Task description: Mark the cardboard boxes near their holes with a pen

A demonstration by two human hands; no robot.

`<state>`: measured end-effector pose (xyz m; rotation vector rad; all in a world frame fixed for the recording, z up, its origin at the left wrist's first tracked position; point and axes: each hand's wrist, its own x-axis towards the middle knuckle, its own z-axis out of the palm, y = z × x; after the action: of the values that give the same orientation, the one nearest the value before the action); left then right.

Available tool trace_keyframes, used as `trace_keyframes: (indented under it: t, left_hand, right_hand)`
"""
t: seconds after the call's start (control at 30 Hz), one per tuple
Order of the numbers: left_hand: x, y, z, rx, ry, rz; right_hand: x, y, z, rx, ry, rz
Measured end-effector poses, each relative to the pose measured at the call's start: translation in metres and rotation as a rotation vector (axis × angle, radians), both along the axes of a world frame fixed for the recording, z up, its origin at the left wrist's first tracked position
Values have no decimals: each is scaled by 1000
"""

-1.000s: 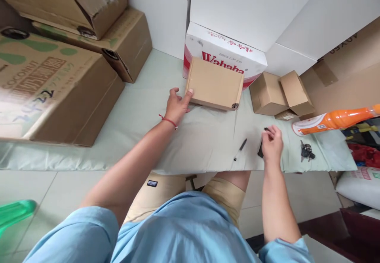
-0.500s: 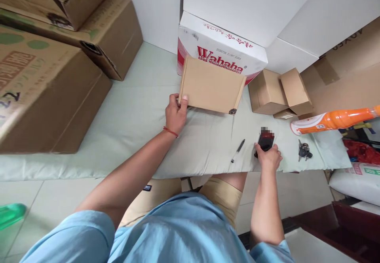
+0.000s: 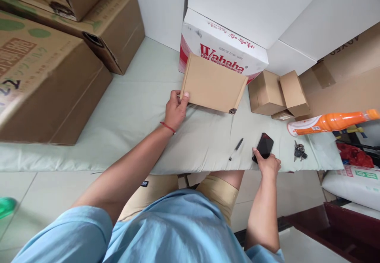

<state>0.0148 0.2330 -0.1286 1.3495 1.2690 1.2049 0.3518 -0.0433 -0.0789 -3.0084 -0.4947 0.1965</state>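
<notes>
My left hand (image 3: 175, 108), with a red string at the wrist, grips the lower left corner of a flat brown cardboard box (image 3: 214, 83). Its thumb lies on top and the fingers go underneath, partly hidden. The box is tilted up in front of a white and red Wahaha carton (image 3: 222, 41). My right hand (image 3: 267, 163) is closed around the near end of a black smartphone (image 3: 264, 146) at the table's front edge. A black pen (image 3: 236, 149) lies left of the phone, and a bunch of keys (image 3: 299, 151) lies to its right.
Large brown cartons (image 3: 56, 97) are stacked at the left. Small brown boxes (image 3: 268, 93) stand right of the Wahaha carton. An orange bottle (image 3: 329, 123) lies on its side at the right. The table cover (image 3: 142, 136) is pale green.
The camera view has shifted slightly. Both hands keep their holds on the cardboard box and the phone, with hardly any movement.
</notes>
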Motion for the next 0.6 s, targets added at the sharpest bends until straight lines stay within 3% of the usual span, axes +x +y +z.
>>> trace_keyframes:
  t: [0.33, 0.6]
  left_hand:
    - [0, -3, 7, -39, -27, -38]
    - [1, -1, 4, -31, -18, -30]
  right_hand:
    - [7, -5, -2, 86, 25, -13]
    - [-3, -27, 4, 291, 104, -22]
